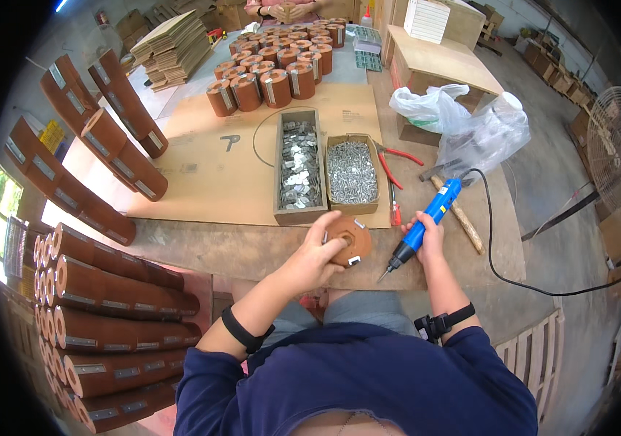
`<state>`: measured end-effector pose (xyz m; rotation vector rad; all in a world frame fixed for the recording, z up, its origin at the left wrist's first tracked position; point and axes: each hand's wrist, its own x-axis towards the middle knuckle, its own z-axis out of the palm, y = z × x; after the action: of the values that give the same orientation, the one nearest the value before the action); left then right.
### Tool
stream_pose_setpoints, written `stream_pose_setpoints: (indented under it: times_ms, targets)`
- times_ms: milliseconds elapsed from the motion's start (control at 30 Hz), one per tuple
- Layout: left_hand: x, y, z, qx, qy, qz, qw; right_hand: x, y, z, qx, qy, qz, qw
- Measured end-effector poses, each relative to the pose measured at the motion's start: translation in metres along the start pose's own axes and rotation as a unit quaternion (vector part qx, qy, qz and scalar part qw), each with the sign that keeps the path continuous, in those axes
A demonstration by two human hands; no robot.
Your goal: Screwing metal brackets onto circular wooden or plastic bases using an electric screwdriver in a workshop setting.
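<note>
My left hand point(315, 256) grips a brown ring-shaped block point(358, 236) with a hole in its middle and small metal clips on its rim. My thumb and fingers wrap its left side at the table's front edge. In my right hand point(427, 234) is a blue electric screwdriver point(434, 211), its bit pointing down and to the left, apart from the block. Ahead of the block stand a long wooden box of flat metal plates point(299, 163) and a cardboard box of small screws point(352, 171).
Red-handled pliers point(390, 166), a hammer point(459, 215) and a plastic bag point(485, 131) lie to the right. The screwdriver's black cord point(518, 285) runs off right. Stacked brown cylinders point(110, 330) stand at left; many more blocks point(270, 87) sit ahead. Across the table is another person point(281, 10).
</note>
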<state>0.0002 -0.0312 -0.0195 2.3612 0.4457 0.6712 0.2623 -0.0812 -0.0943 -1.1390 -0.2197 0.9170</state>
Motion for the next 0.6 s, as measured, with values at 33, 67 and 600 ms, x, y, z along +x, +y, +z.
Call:
stream_pose_setpoints:
  times_ms: [33, 67, 600]
  targets:
    - [0.000, -0.002, 0.001, 0.001, 0.022, -0.017, 1.000, 0.000, -0.001, 0.001, -0.004, 0.003, -0.001, 1.000]
    - [-0.002, -0.005, 0.003, 0.003, 0.044, -0.034, 0.998, -0.001, -0.001, 0.001, -0.009, 0.006, -0.002, 1.000]
    - [-0.009, -0.016, 0.052, -0.069, 0.197, -0.214, 0.954, -0.005, -0.005, 0.007, -0.004, 0.009, 0.006, 1.000]
